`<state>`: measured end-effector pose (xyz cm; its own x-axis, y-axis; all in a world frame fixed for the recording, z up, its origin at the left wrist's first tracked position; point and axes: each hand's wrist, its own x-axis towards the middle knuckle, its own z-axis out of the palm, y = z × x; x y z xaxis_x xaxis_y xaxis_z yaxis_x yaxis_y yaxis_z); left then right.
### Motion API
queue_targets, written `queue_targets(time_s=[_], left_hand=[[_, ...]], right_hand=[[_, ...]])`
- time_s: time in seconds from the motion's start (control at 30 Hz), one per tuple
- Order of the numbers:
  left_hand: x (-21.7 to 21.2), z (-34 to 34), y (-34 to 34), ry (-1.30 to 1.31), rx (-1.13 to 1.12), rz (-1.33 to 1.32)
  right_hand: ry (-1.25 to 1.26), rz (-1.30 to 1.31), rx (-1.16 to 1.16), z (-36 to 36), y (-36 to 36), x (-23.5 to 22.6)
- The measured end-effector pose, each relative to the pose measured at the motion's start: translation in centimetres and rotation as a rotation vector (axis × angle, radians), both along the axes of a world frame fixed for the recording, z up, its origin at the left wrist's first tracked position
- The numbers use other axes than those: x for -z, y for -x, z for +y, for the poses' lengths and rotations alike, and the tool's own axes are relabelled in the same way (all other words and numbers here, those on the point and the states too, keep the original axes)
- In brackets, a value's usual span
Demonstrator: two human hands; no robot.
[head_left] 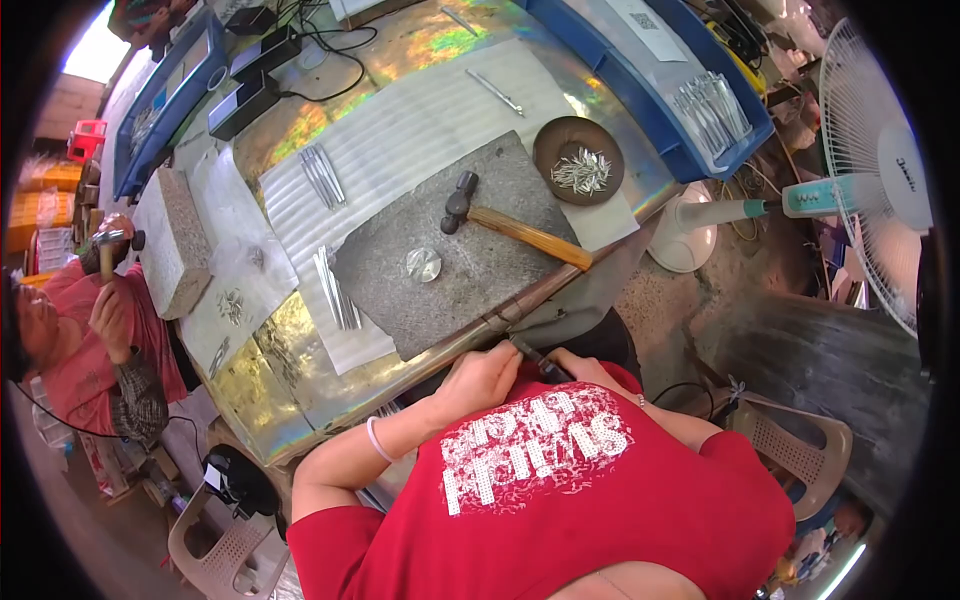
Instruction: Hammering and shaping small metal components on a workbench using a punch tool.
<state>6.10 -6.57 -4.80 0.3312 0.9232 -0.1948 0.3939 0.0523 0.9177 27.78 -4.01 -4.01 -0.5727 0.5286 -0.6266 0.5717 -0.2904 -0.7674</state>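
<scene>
My left hand (485, 378) is closed, its fingers curled in front of my chest below the table edge; what it grips is hidden. My right hand (590, 372) is close beside it, fingers bent round a dark, narrow tool (543, 361) that slants between both hands; its kind is unclear. Beyond the hands lies a grey stone slab (470, 290). A ball-peen hammer (525, 234) with a wooden handle rests on it, touched by neither hand. Left of the hammer sits a shiny silver round piece (423, 265).
A brown bowl (545, 150) of small silver pieces stands right of the slab. Thin metal rods (338, 290) lie to its left. A blue tray (690, 150) holds more metal pieces near a white fan (890, 170). At left, a co-worker (100, 330) raises a hammer beside a stone block (172, 240).
</scene>
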Motion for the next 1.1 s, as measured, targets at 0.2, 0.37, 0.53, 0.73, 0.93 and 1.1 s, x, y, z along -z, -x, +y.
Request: queue_targets(time_s=[0.2, 0.37, 0.53, 0.73, 0.93, 1.1], left_hand=[[0.5, -1.3, 1.5, 0.925, -0.056, -0.850], [0.6, -2.8, 1.0, 1.007, -0.164, -1.013], [0.6, -3.1, 1.5, 0.592, -0.050, -0.612], [1.3, -2.0, 2.0, -0.435, 0.210, 0.295], [1.9, -3.2, 1.8, 0.526, -0.045, -0.552], [3.2, -3.1, 1.9, 0.914, -0.004, -1.041]], right_hand=[[-0.037, 0.030, -0.052, -0.6, -0.1, -0.5], [0.022, 0.049, -0.104, -0.9, 0.2, -0.7], [-0.002, 0.029, -0.079, -1.3, 0.2, -1.2], [0.020, -0.069, -0.031, -1.5, 0.8, -1.7], [-0.009, -0.016, -0.070, -1.6, 0.6, -1.0], [-0.069, 0.021, -0.101, -1.3, 0.9, -1.1]])
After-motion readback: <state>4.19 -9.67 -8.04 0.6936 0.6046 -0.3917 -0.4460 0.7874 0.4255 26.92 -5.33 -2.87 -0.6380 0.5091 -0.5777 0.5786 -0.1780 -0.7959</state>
